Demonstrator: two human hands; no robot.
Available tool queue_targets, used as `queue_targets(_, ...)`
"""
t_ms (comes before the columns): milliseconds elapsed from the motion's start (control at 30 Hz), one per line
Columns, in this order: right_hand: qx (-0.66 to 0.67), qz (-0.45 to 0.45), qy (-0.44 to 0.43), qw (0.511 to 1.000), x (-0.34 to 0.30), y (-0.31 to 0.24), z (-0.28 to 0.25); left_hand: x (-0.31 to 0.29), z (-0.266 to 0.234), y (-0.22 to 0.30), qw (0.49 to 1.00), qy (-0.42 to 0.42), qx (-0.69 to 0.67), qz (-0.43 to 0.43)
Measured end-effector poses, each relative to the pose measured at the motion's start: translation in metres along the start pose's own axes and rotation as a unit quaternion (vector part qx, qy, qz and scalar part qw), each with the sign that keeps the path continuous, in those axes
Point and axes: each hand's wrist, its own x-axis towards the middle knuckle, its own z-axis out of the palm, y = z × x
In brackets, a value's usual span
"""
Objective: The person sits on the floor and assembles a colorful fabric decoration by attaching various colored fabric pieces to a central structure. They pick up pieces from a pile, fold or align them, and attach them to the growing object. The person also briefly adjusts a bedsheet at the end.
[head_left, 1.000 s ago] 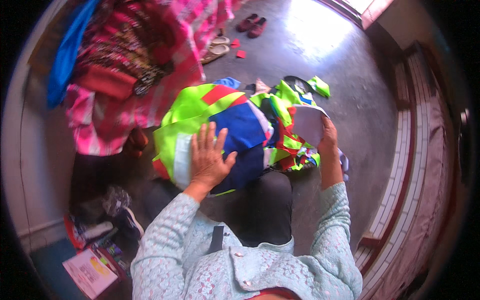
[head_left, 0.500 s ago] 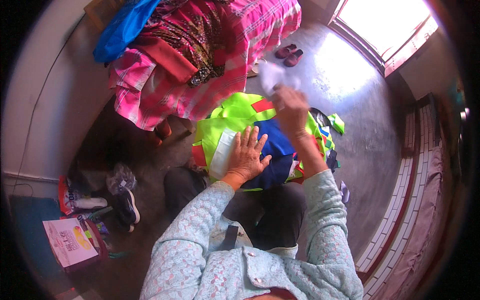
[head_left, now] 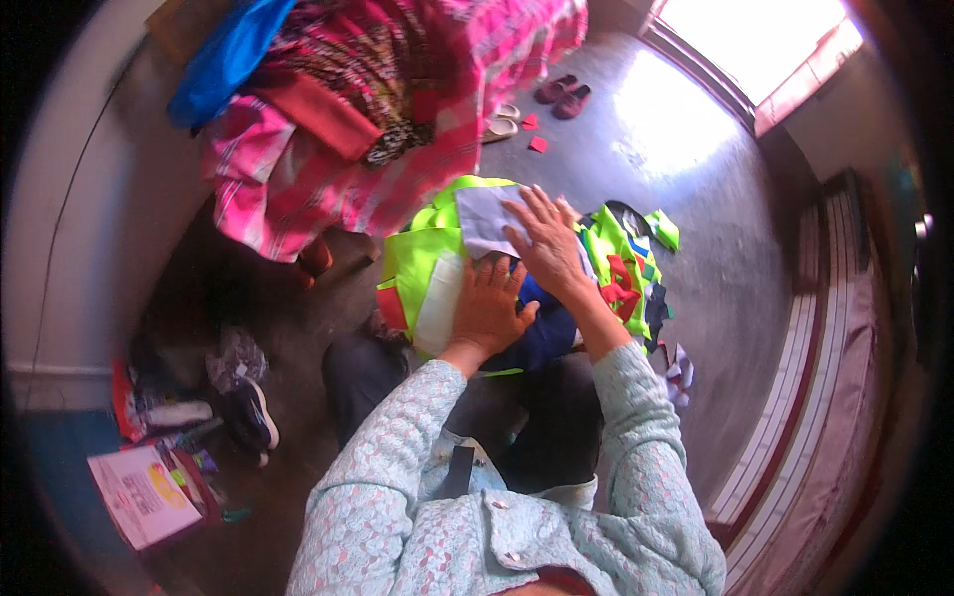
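Neon yellow-green fabric [head_left: 406,256] lies bunched over my lap, with dark blue cloth [head_left: 545,328] and a white piece [head_left: 435,310] on it. A pale grey-lavender cloth piece [head_left: 481,221] lies across its upper part. My right hand [head_left: 550,248] presses on that grey piece, fingers stretched out and nearly flat. Beside it, my left hand [head_left: 487,306] rests palm down at the lower edge of the grey piece, over the white and blue cloth, its fingers extended. Part of the grey piece is hidden beneath the right hand.
A heap of yellow-green, red and dark scraps [head_left: 618,273] lies to the right. Pink plaid cloth [head_left: 248,189] covers furniture at the far left, under a blue bag [head_left: 229,65]. Maroon shoes [head_left: 563,96] and red scraps [head_left: 538,144] are on the floor; a box [head_left: 144,495] stands lower left.
My right hand has come down from above with the pale cloth piece, which now lies spread on the fabric. My left hand stays in nearly the same place.
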Motion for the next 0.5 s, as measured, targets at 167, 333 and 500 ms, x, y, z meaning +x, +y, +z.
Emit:
queue_targets(167, -0.008, 0.021, -0.064, 0.998, -0.007, 0.021, 0.039, -0.002, 0.002, -0.002, 0.998, -0.04, 0.035, -0.034)
queue_targets(333, 0.042, 0.111, -0.035, 0.992, -0.007, 0.017, 0.028, -0.005, 0.007, -0.002, 0.998, 0.035, 0.033, -0.026)
queue_targets(500, 0.104, 0.105, -0.02, 0.989, -0.018, 0.03, 0.029, -0.008, 0.009, -0.001, 0.995, 0.09, 0.037, -0.013)
